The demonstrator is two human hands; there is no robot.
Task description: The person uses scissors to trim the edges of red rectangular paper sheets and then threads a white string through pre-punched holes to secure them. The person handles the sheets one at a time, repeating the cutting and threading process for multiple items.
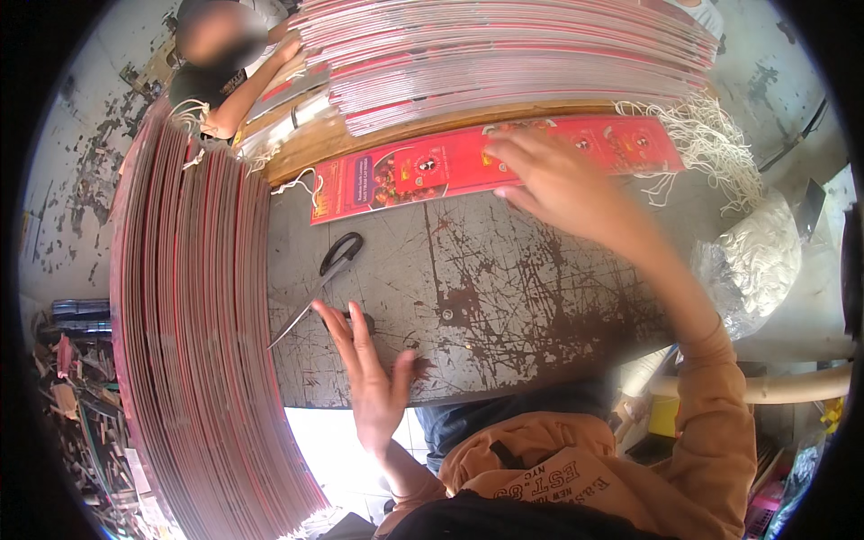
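A long red printed cardboard strip (459, 166) lies across the far part of the worn grey table (522, 297). My right hand (544, 180) is over its middle, fingers stretched out and the tips at the strip; nothing shows in its grasp. A loop of white string (301, 184) is at the strip's left end. At the table's left near side, my left hand (371, 391) is open with its fingers spread. Just beyond its fingertips lies a pair of scissors (340, 255) with a black handle, blade pointing toward me. A small dark piece is partly hidden behind the left fingers.
A tall stack of red-edged boards (193, 333) stands along the left side. Another large stack (513, 63) spans the far side. Loose white strings (711, 135) hang at the far right corner, above a plastic bag (760, 256) of white string. A person (220, 90) is at the far left.
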